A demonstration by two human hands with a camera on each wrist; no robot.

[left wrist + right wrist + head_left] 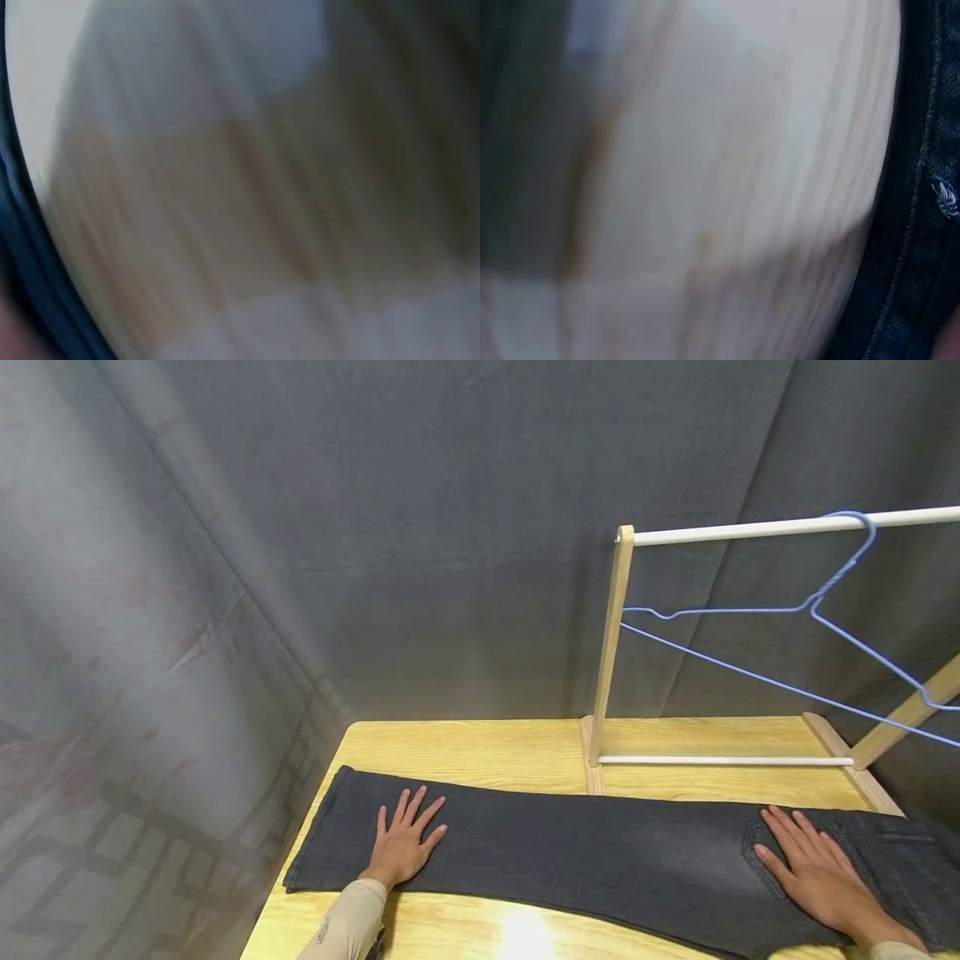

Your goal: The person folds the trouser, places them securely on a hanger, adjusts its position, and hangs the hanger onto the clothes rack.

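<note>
A pair of dark jeans (585, 843) lies folded lengthwise across the wooden table, hems at the left and waist at the right. My left hand (402, 846) rests flat on the leg near the hems, fingers spread. On the back pocket side, my right hand (819, 877) lies flat with its fingers straight. In the left wrist view a strip of dark fabric (30, 247) shows at the left edge. The right wrist view catches stitched denim (907, 277) along its right side, and the rest there is blurred wood grain.
Behind the jeans stands a wooden rack (611, 643) with a white rail (735, 531). A blue wire hanger (813, 602) hangs from the rail. Grey curtain (465, 543) surrounds the table (465, 747) at the back and left.
</note>
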